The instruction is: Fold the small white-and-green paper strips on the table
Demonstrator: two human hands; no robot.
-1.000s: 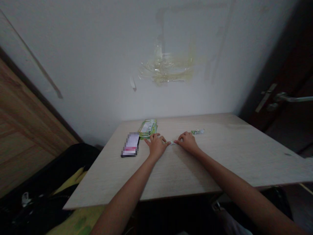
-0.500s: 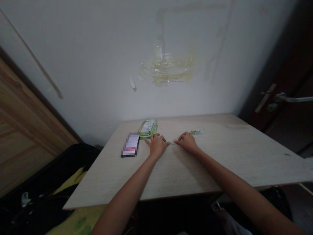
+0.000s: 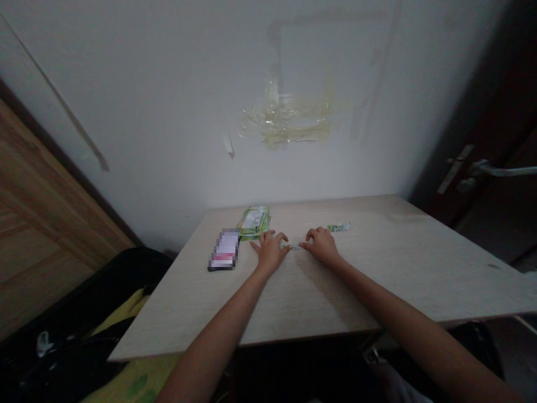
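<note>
Left hand (image 3: pixel 269 253) and right hand (image 3: pixel 323 243) partly cover a small, blurry strip (image 3: pixel 296 246).

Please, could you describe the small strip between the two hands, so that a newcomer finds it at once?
Look at the pale table, then at the left hand and right hand upon it. The small green-and-white strip lies in the gap between them. Unlike the similar strip to the right of the right hand, it has a hand at each end.
</note>
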